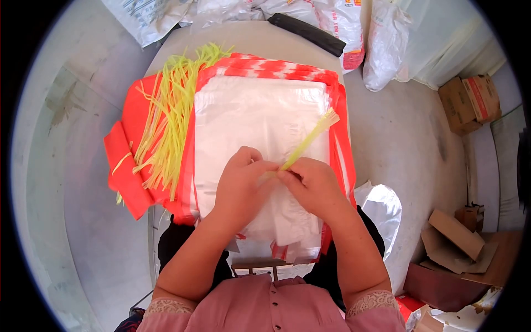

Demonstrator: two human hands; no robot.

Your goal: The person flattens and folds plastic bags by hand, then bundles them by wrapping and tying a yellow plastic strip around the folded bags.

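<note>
A stack of clear plastic bags (243,105) lies on red and white bags (265,65) in front of me. Above it, my right hand (312,185) is closed on the lower end of a yellow strip (311,138), whose frayed far end points up and right. My left hand (243,185) meets the right one at that lower end, thumb and fingers drawn together; it is slightly blurred, and what its fingertips hold is hidden. A bundle of yellow strips (171,116) rests on the red material at the left.
A black roll (307,34) lies at the table's (232,36) far edge. White sacks (387,44) stand beyond it. Cardboard boxes (470,102) are at the right, with opened cartons (459,240) lower down. A rolled red piece (124,166) lies at the left.
</note>
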